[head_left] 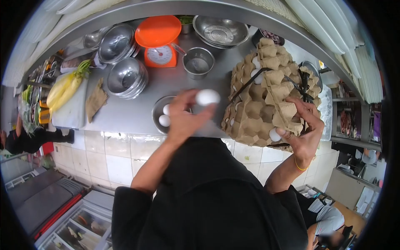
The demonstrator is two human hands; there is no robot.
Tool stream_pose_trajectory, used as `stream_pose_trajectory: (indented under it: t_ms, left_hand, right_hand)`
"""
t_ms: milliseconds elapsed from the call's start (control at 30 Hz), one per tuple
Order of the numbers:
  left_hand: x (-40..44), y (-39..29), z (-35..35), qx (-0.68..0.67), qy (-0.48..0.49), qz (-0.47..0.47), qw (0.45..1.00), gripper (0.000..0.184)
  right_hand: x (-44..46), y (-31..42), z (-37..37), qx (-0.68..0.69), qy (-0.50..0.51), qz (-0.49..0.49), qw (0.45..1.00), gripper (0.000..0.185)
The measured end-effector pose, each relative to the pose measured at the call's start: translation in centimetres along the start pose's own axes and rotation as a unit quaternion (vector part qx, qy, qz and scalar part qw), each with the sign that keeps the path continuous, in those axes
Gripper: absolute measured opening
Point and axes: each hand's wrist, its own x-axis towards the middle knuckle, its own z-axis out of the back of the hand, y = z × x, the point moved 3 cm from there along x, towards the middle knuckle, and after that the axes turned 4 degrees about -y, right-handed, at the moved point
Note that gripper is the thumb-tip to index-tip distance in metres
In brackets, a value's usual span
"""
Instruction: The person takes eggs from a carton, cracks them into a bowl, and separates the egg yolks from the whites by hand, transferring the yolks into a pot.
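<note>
My left hand [182, 118] pinches a white egg [207, 97] between thumb and fingers, above the steel counter. Partly behind that hand is a small steel bowl [155, 111] with white eggs [164, 121] in it. On the right stands a stack of brown cardboard egg trays [251, 109], bound with black strapping. My right hand [307, 127] grips the folded-back edge of the top tray, its thumb beside another white egg [275, 134] at the near edge. A few more eggs show in the tray's hollows.
An orange kitchen scale [161, 56], a steel pot [198, 63] and stacked steel bowls [125, 77] stand along the back. White radishes [66, 88] lie on a cutting board at left. A shelf edge [137, 23] overhangs the counter. Other people are at both sides.
</note>
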Motion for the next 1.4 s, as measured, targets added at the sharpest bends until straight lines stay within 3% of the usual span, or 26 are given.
stream_pose_trajectory:
  t_ms: [100, 233, 433, 533, 567, 600, 700, 800, 933, 1067, 1100, 1200, 1300, 1400]
  left_hand:
    - [-0.8, 5.2, 4.5, 0.173, 0.007, 0.028, 0.985, 0.029]
    - [-1.8, 9.0, 7.2, 0.417, 0.076, 0.048, 0.904, 0.029]
    - [-2.1, 8.7, 7.2, 0.459, 0.035, 0.017, 0.887, 0.030]
    - [-1.2, 3.8, 4.8, 0.314, 0.056, -0.024, 0.947, 0.030]
    - [-1.2, 1.7, 3.2, 0.194, 0.088, 0.012, 0.977, 0.027]
    - [-1.5, -0.4, 1.4, 0.115, 0.139, -0.015, 0.983, 0.027]
    - [-2.7, -7.6, -4.5, 0.004, 0.206, -0.271, 0.940, 0.032]
    - [-5.2, -9.4, -10.2, 0.022, 0.285, -0.315, 0.905, 0.030]
    - [-6.1, -9.8, -14.3, 0.061, 0.300, -0.309, 0.901, 0.027]
    - [-6.0, -9.8, -14.7, 0.020, 0.241, -0.300, 0.923, 0.034]
    - [-6.5, -9.3, -15.1, 0.053, 0.336, -0.248, 0.907, 0.061]
    - [-6.1, -8.8, -14.1, -0.021, 0.239, -0.281, 0.929, 0.057]
    - [-5.7, -8.1, -11.7, -0.147, 0.172, -0.230, 0.946, 0.053]
    - [-4.0, -8.9, -6.4, -0.111, 0.123, -0.241, 0.956, 0.047]
  right_hand:
    - [0.1, 0.2, 0.1, -0.014, 0.001, 0.015, 1.000, 0.070]
    - [0.2, 0.1, -0.3, -0.001, -0.013, 0.004, 1.000, 0.069]
    - [0.2, -0.2, -0.4, -0.025, -0.032, 0.007, 0.999, 0.067]
    - [0.3, -0.3, -0.3, -0.036, -0.035, 0.026, 0.998, 0.065]
    - [0.3, -0.1, -0.3, -0.038, -0.040, 0.004, 0.998, 0.065]
    - [0.2, -0.2, -0.3, -0.043, -0.046, 0.013, 0.998, 0.064]
    - [0.2, -0.6, -0.5, -0.048, -0.052, 0.041, 0.997, 0.066]
    - [0.0, -0.5, -0.5, -0.036, -0.059, 0.029, 0.997, 0.068]
    - [-0.2, -0.5, -0.5, -0.009, -0.024, -0.016, 1.000, 0.067]
    - [-0.2, -0.5, -0.6, -0.011, -0.018, -0.013, 1.000, 0.070]
    - [-0.2, -0.5, -0.6, -0.001, -0.014, -0.023, 1.000, 0.070]
    - [-0.2, -0.6, -0.5, -0.019, -0.005, -0.006, 1.000, 0.070]
    - [0.0, -0.6, -0.5, 0.010, -0.017, -0.021, 1.000, 0.069]
    - [0.0, -0.1, -0.7, 0.010, -0.019, -0.029, 0.999, 0.071]
